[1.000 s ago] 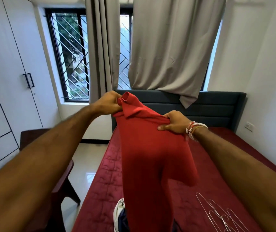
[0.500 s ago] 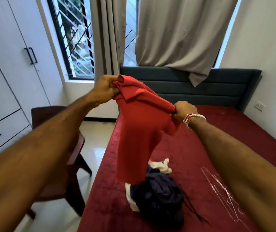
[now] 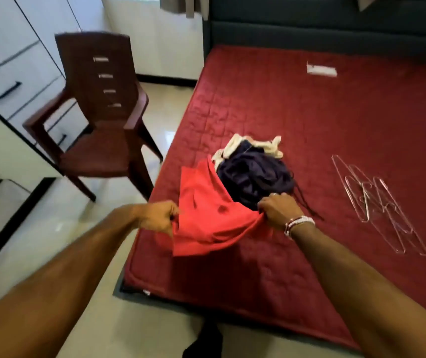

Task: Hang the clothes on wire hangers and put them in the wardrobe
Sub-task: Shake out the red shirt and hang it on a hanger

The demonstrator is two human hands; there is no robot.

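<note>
In the head view, a red garment (image 3: 206,218) is gripped at two edges. The left hand (image 3: 159,217) and the right hand (image 3: 277,210) are each clenched on the cloth. The garment is held low over the left edge of the bed (image 3: 310,112), and its far end is draped against the clothes pile (image 3: 253,177). The wire hangers (image 3: 372,200) lie well apart, toward the right edge. The neckline cannot be made out, perhaps because of blur, so a hanger might be fed through the wrong opening. The tangled hangers might also be lifted together.

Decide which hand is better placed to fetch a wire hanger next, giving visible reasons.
Right, probably. The right hand grips the red cloth garment on the side nearer the thin metal wire hangers lying on the dark red quilted bed; the left hand grips its far edge.
</note>
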